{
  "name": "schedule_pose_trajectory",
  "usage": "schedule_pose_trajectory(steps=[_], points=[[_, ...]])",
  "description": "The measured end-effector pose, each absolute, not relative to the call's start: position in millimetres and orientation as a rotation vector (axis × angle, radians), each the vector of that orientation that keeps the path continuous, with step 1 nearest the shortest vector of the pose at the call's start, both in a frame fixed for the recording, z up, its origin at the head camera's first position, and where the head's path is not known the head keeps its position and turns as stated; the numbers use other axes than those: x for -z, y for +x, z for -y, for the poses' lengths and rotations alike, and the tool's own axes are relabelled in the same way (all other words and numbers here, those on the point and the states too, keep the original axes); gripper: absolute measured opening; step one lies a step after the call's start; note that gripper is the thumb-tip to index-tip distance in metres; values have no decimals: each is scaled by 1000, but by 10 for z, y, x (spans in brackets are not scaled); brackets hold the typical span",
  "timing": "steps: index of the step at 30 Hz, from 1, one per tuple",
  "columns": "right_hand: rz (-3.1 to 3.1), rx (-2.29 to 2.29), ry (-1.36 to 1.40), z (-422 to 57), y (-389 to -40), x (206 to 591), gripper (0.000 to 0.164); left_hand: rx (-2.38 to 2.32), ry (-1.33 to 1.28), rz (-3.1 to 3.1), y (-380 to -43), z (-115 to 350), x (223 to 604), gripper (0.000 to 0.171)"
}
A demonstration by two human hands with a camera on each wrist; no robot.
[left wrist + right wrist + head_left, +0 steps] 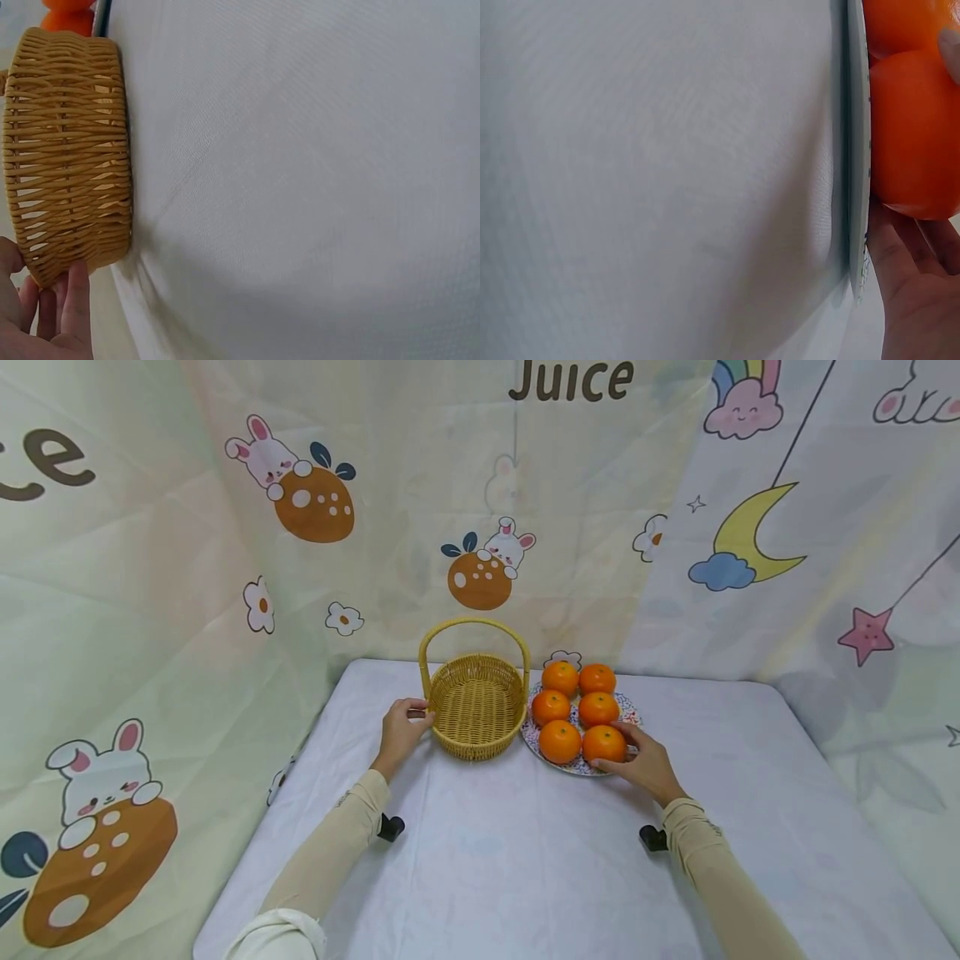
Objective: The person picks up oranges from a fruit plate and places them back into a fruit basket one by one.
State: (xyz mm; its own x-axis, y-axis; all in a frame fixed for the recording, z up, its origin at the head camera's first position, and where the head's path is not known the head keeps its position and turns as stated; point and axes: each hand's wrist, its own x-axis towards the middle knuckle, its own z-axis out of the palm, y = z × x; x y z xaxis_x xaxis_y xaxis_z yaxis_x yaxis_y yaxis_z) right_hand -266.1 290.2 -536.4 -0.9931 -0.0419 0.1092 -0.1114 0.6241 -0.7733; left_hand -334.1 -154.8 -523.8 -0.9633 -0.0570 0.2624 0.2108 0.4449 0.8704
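A round yellow wicker basket [474,745] with a tall arched handle stands toward the back of the table. My left hand [401,735] holds it by its left side, with the thumb by the rim and fingers against the outer weave in the left wrist view [56,319]. Right of the basket, a patterned plate [534,745] bears several oranges in two columns. My right hand [645,762] grips the front right orange [604,744], its thumb on the near side and fingers round the right. In the right wrist view this orange [915,142] sits low over the plate's rim.
White cloth covers the table [480,860]. A printed curtain [405,527] rises behind it and at both sides. Close beside the basket's right side lies the plate's left edge. A black strap piece shows at each wrist.
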Motion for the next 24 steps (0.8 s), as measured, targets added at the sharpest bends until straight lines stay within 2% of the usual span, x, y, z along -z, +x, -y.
schedule_pose_trajectory(steps=[24], points=[[2740, -1355, 124, -2970, -2594, 5327, 85, 1506, -124, 2470, -3338, 1546, 5228, 30]])
